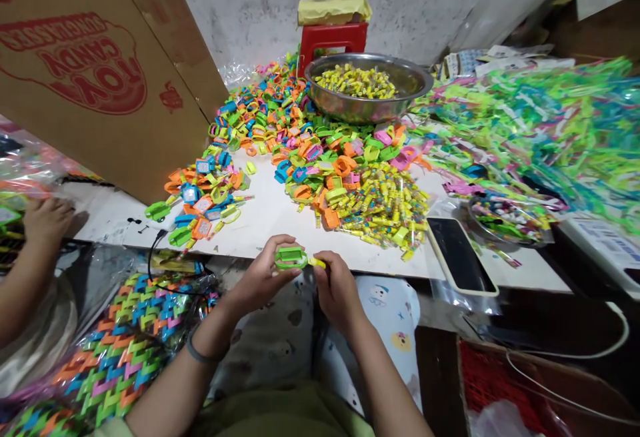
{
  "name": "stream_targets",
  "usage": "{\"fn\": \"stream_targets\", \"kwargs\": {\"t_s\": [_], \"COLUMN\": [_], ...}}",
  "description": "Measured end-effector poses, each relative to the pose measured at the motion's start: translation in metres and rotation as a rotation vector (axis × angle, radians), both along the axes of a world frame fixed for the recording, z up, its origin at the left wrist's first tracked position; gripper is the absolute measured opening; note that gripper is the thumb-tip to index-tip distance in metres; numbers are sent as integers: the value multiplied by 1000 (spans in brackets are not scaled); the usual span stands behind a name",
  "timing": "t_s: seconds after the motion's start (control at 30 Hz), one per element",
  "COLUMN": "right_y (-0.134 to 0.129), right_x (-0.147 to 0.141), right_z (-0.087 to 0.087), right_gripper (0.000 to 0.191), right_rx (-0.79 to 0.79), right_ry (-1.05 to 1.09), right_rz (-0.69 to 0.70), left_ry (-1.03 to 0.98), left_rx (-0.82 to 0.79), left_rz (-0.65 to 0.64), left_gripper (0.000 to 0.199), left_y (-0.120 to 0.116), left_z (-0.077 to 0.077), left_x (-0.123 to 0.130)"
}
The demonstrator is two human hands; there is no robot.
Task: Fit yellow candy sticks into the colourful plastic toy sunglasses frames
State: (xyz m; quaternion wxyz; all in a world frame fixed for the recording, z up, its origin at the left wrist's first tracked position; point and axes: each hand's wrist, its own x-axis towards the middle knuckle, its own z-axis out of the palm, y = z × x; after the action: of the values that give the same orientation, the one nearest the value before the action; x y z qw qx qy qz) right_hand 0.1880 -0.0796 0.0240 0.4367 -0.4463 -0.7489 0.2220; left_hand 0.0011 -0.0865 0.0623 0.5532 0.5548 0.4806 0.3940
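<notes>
At the near edge of the white surface, the left hand pinches a green toy between thumb and fingers, closed on it. The right hand meets it from the other side, its fingers closed on a small yellow candy whose tip touches the toy's right end (whether the candy enters the toy cannot be told). Both hands hover just above the surface edge, over the person's lap.

Beyond the hands, a heap of yellow candies lies on the surface, touching a larger pile of toys in orange, green, blue and pink that runs back toward the wall. A smaller group of toys lies to the left, apart from the main pile. A metal bowl holding more yellow candies stands behind the pile, with a red stool behind it. A phone lies face up at the right edge, near the candies. A cardboard box leans at the left. Packed strips of bright pieces lie in clear plastic at lower left. Another person's hand rests at the far left edge, well apart from the toy.
</notes>
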Motion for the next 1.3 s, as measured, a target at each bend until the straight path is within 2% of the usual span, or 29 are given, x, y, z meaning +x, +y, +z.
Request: {"fn": "stream_targets", "kwargs": {"t_s": [0.1,0.17,0.33,0.5,0.67,0.87,0.97,1.13,1.23,1.27,1.3], "right_y": [-2,-3,-6,-7,-7,-8,-10,-10,-4,-3,-2], "right_x": [-4,-6,-9,-10,-10,-8,-7,-17,-27,-27,-26], "right_z": [7,8,6,7,12,18,14,2,14,23,34], "right_gripper": [15,12,4,9,5,9,13,15,9,5,12], "right_rx": [18,16,56,134,127,65,60,54,18,18,24], "right_ry": [20,36,114,124,-7,-277,-397,-434,-438,-412,-355], "right_rz": [-11,-29,-36,16,36,15,-23,43,63,69,83], "left_ry": [177,222,221,225,243,243,198,160,264,327,402], "left_rx": [70,102,129,136,110,70,-28,-117,-108,-84,-43], "left_rz": [-1,8,35,23,66,40,-11,-74,-63,-17,56], "left_gripper": [47,46,48,50,52,54,55,60,58,56,54], "left_y": [-4,-6,-7,-8,-10,-14,-16,-16,-11,-8,-3], "left_z": [1,1,3,4,3,4,2,-3,0,3,6], "left_x": [-1,0,3,4,4,4,3,-8,-23,-31,-42]}}
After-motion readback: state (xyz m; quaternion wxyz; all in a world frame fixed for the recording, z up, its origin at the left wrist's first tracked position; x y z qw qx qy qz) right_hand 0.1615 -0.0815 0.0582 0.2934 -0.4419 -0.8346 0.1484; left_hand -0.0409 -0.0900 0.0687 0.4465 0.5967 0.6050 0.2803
